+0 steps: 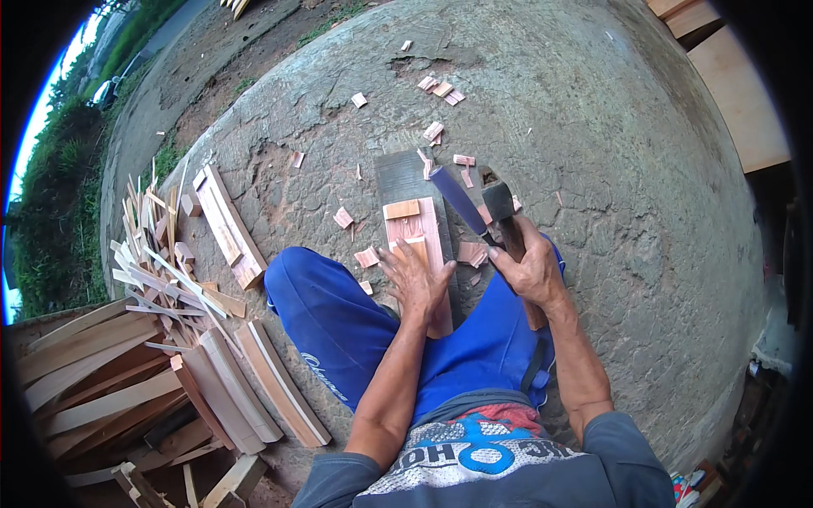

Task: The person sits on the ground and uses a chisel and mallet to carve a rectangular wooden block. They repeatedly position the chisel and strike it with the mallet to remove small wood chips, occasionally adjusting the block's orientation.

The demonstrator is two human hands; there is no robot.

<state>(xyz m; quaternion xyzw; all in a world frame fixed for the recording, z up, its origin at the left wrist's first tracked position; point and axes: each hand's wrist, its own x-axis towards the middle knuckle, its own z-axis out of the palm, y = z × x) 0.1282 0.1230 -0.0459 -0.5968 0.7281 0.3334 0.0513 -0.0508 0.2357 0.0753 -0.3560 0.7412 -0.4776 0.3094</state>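
Hands [417,284] on board [439,245] and hammer [510,230], chips [343,218] around, sticks [185,280] heaped left

Thin pale wooden strips [180,278] lie heaped near green leafy bushes [58,207]; a flat tan panel [743,106], perhaps plywood, shows upper right.

A board [435,240] lies lengthwise on a plank [398,175] in front of the person, between the legs [326,317], with a small block [401,209] on its far end. The left hand [415,278] lies over the board; to its right, the right hand [528,267] holds a hammer [498,203] and a chisel [457,197]. Wood chips [434,131] lie around the plank, offcuts [165,262] well left.
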